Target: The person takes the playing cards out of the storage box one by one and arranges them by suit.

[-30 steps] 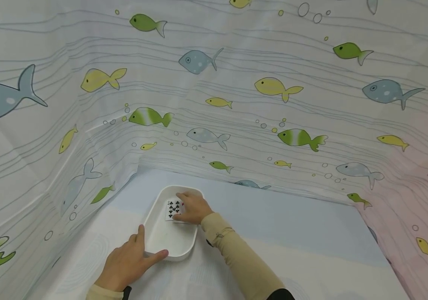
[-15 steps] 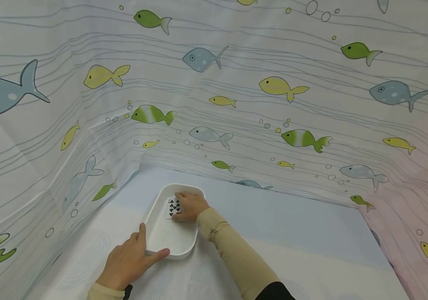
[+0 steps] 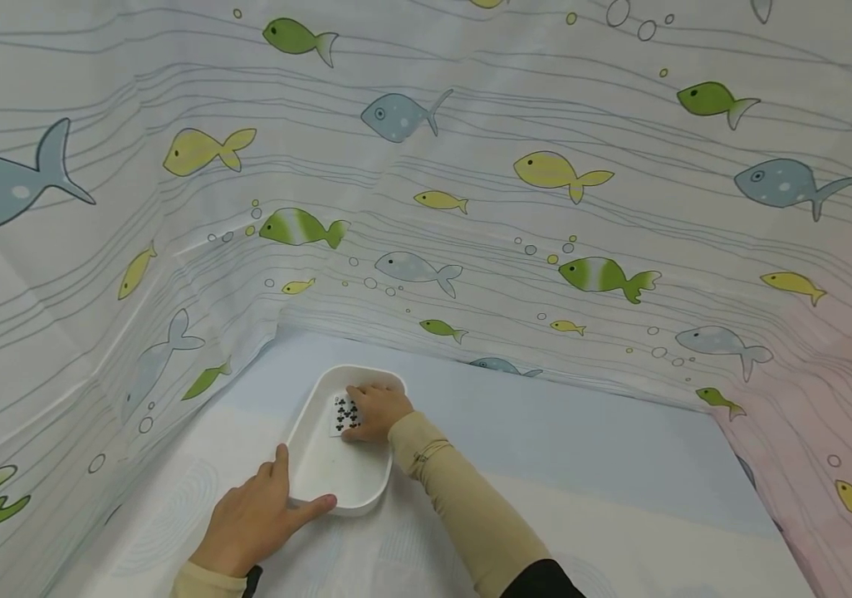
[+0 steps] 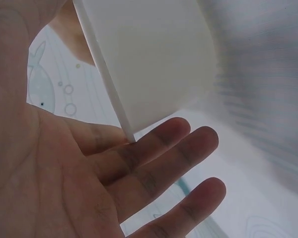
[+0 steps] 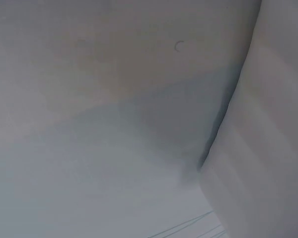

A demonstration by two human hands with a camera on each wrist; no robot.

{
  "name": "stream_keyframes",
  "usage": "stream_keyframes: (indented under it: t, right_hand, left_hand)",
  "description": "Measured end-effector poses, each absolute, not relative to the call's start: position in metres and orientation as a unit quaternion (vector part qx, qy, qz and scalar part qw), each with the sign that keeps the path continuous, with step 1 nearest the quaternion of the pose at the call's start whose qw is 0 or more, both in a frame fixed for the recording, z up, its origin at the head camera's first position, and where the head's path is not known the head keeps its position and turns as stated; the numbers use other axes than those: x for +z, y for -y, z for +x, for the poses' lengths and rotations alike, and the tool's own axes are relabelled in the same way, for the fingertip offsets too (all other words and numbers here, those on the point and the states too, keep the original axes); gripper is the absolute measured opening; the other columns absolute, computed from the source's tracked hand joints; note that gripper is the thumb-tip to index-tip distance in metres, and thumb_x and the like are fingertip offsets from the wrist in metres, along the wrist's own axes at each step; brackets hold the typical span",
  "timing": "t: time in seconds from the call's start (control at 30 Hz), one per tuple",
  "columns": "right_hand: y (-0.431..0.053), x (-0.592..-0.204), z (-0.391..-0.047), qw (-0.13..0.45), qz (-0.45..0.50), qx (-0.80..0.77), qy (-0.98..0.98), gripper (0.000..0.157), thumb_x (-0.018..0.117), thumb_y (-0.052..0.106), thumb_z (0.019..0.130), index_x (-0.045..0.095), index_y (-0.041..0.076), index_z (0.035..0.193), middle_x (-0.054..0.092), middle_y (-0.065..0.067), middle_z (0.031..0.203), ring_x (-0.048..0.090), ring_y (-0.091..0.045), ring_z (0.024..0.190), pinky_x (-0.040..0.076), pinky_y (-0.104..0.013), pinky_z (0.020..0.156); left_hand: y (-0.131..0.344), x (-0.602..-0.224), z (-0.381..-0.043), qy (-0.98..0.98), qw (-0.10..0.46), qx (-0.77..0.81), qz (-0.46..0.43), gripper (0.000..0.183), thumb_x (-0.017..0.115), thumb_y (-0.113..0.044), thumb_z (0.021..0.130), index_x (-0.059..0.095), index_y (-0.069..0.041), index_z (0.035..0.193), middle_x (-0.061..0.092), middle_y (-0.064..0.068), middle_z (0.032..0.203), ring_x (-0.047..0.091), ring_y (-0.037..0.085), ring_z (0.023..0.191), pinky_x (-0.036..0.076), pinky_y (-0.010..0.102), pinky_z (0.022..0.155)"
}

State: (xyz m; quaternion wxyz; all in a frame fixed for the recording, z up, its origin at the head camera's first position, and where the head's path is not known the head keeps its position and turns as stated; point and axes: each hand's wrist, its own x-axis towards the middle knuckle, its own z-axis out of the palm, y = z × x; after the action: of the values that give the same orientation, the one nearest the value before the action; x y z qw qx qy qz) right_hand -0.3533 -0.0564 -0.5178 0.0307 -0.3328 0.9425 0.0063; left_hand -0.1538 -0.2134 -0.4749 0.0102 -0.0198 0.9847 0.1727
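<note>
Gripping the card [image 3: 340, 415] between thumb and fingers, the right hand [image 3: 379, 412] is inside the tray [image 3: 332, 473], where the card sits toward the far end, clubs upward. The left hand [image 3: 250, 517], thumb and fingers spread apart, touches the tray's near left corner on the counter [image 3: 516, 440].

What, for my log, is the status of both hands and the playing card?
Left hand touching white tray, near-left corner. Right hand inside tray, gripping playing card. Card face up, clubs showing. Right hand covers part.
</note>
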Motion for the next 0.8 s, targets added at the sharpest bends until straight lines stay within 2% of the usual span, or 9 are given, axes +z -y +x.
stream_keyframes:
  t: [0.23,0.5,0.8]
  right_hand:
    - [0.055,-0.51,-0.347,0.032,-0.331,0.007,-0.943,0.091,0.071,0.067,0.084,0.039,0.022,0.157,0.054,0.001,0.147,0.049,-0.016,0.136,0.033,-0.034,0.114]
    - [0.054,-0.519,-0.352,-0.006,-0.347,0.012,-0.938,0.094,0.072,0.07,0.079,0.042,0.024,0.155,0.056,0.0,0.138,0.056,-0.015,0.122,0.04,-0.033,0.108]
    - [0.054,-0.517,-0.354,0.004,-0.345,0.003,-0.939,0.096,0.072,0.07,0.079,0.04,0.023,0.157,0.052,-0.001,0.144,0.053,-0.015,0.128,0.038,-0.033,0.111]
  left_hand:
    - [0.214,-0.476,-0.152,-0.984,0.006,0.176,-0.017,0.123,0.061,-0.081,0.08,0.034,0.021,0.145,0.061,0.03,0.116,0.065,0.033,0.078,0.053,0.052,0.067]
    - [0.214,-0.477,-0.151,-0.983,0.006,0.181,-0.017,0.122,0.06,-0.08,0.081,0.033,0.02,0.146,0.06,0.03,0.119,0.065,0.033,0.079,0.052,0.052,0.068]
    - [0.214,-0.476,-0.152,-0.983,0.004,0.184,-0.015,0.122,0.06,-0.08,0.081,0.032,0.02,0.146,0.06,0.032,0.119,0.066,0.035,0.082,0.052,0.053,0.069]
